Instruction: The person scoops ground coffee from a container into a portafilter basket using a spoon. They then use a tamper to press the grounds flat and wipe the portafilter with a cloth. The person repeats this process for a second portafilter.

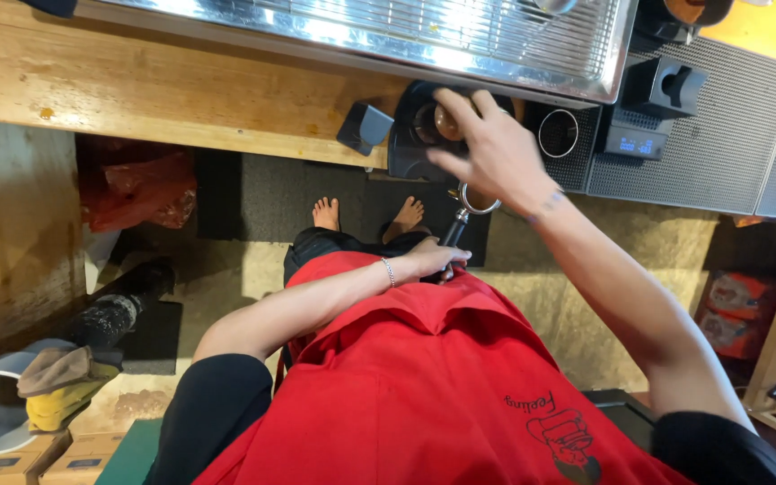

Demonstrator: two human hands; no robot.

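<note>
At the worktop edge: a portafilter (464, 211) is held out over the floor, just short of the wooden worktop (163, 90).
Hidden: the portafilter basket is largely covered by the right hand (487, 153), only an arc of its metal rim being seen below the wrist; what lies in the basket cannot be made out.
Cut off: the steel machine tray (460, 40) is cropped by the top edge, and the grey grid mat (729, 135) by the right edge.
Hard to make out: the round brown piece (446, 121) beneath the right fingers is set on a black stand (406, 144), but whether it is gripped or only touched cannot be told.
Portafilter position: its dark handle is clasped by the left hand (433, 260), close against the red apron (424, 377).
Left hand: fingers are closed around the handle, the forearm bent across the body, a thin bracelet (389, 271) worn at the wrist.
Right hand: the arm is stretched forward, palm down, fingers spread and curved over the brown piece.
Nearby: a metal cup (558, 133) and a small scale (632, 142) are seen just right of the hand.
</note>
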